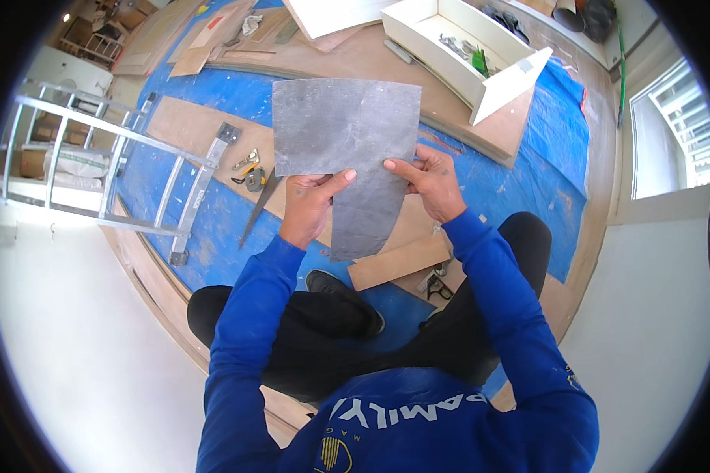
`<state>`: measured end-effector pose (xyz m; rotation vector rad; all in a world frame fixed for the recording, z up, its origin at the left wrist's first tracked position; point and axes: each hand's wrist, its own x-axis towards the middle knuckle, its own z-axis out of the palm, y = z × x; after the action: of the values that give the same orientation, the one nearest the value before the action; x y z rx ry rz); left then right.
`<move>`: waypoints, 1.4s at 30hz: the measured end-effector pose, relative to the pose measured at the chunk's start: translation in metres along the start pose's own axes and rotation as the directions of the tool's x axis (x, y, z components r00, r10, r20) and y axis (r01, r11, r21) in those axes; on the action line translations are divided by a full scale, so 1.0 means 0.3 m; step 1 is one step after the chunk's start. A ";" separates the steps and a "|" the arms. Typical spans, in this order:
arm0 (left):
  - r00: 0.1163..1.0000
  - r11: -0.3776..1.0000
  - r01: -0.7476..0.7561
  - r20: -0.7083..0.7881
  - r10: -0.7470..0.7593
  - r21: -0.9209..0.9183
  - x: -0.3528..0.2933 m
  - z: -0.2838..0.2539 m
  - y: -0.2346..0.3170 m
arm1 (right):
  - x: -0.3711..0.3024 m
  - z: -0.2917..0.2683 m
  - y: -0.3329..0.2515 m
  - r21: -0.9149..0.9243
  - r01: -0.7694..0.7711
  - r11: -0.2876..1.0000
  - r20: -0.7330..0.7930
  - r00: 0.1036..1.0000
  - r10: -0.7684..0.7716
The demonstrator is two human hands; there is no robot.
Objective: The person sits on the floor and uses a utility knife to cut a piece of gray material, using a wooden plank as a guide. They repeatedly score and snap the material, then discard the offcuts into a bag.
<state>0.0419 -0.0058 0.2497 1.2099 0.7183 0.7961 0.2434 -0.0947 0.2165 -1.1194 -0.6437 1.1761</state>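
Both my hands hold up a grey, thin T-shaped sheet [345,122] in front of me, its wide part away from me and its narrow part toward my lap. My left hand [314,201] grips it at the left inner corner, thumb on top and fingers hidden beneath. On the other side my right hand [432,183] pinches the right inner corner in the same way. Under the sheet lies a light brown board strip [400,262]. A combination square [435,285] rests by my right knee. Left of my left hand are a tape measure [254,179] and a saw-like blade [258,211].
A blue tarp [205,251] covers the floor. An aluminium ladder [102,158] lies at the left. Beyond the sheet, a white drawer [442,51] with small hardware sits on stacked brown boards [339,67]. A window [681,130] is at the right.
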 end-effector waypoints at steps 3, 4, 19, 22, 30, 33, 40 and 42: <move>0.996 0.995 -0.085 -0.038 0.087 0.051 0.006 0.016 -0.020 | -0.011 0.009 -0.007 -0.027 0.037 0.999 -0.034 0.999 -0.038; 0.995 0.993 -0.083 -0.041 0.087 0.080 0.007 0.013 -0.028 | -0.010 0.004 -0.005 -0.058 0.051 0.997 -0.044 0.998 -0.054; 0.998 0.996 0.058 0.017 -0.057 -0.071 0.011 0.015 -0.006 | 0.004 -0.053 -0.003 0.151 -0.034 0.988 0.107 0.994 0.018; 0.991 0.985 0.117 0.082 -0.107 -0.126 0.013 -0.003 0.006 | 0.006 -0.058 0.008 0.253 -0.075 0.965 0.186 0.982 0.027; 0.990 0.986 0.124 0.087 -0.115 -0.113 0.011 -0.013 0.004 | 0.011 -0.055 0.015 0.254 -0.080 0.964 0.241 0.970 0.017; 0.990 0.983 0.139 0.003 -0.140 -0.121 0.020 -0.027 -0.003 | 0.011 -0.056 0.019 0.090 -0.106 0.990 0.279 0.957 0.077; 0.899 0.918 0.378 0.190 -0.395 0.124 0.026 -0.047 0.037 | 0.030 -0.077 0.029 0.092 -0.058 0.994 0.190 0.981 0.039; 0.889 0.912 0.348 0.231 -0.395 0.219 0.008 -0.036 -0.001 | 0.033 -0.074 0.016 0.171 -0.034 0.985 0.152 0.988 0.007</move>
<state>0.0343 0.0016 0.2471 1.2539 0.7724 0.2438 0.2640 -0.0929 0.2025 -0.8980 -0.6335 1.3179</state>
